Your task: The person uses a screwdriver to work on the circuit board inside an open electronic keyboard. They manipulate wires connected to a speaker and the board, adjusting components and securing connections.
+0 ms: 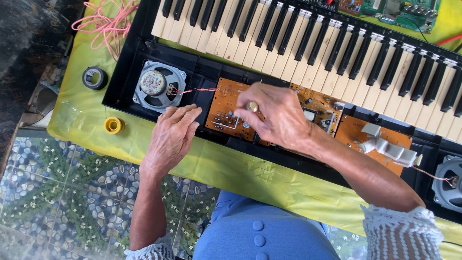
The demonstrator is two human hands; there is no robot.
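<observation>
An opened electronic keyboard [308, 43] lies on a yellow-green cloth [226, 168], its black case exposing orange circuit boards [226, 103]. My left hand [171, 137] rests flat on the case's front edge, beside the left board, fingers apart and holding nothing. My right hand [276, 115] hovers over the same board with fingers curled down onto it; whether it grips something small is hidden. A ring shows on one finger. A round speaker [158, 85] sits left of the board, joined by thin red wire.
A black tape roll [94, 77] and a yellow roll [114, 125] lie on the cloth at left. Pink cord [108, 24] is bunched at the top left. A white ribbon cable [390, 147] crosses the right board. A second speaker [450, 183] and a green board [399, 9] sit at right.
</observation>
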